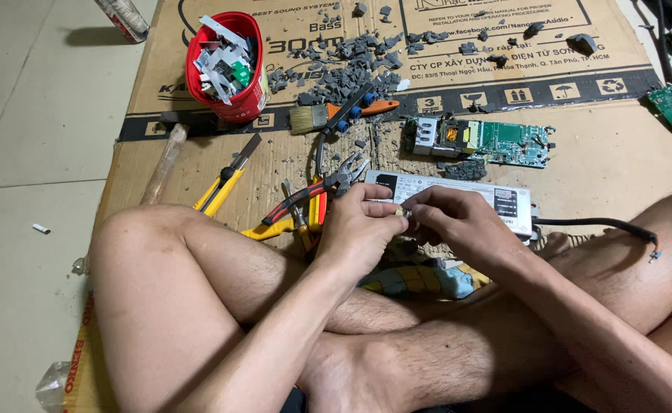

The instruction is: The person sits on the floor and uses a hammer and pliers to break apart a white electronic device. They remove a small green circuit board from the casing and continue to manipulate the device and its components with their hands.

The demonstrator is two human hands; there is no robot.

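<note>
Near the cardboard sheet's far left corner stands a red tub of white and grey scraps with one green piece. The cardboard is tan with black print and a black band. Grey rubble litters its far edge. The paintbrush has an orange handle; the circuit board is green; pliers red-and-black; the utility knife yellow.
</note>
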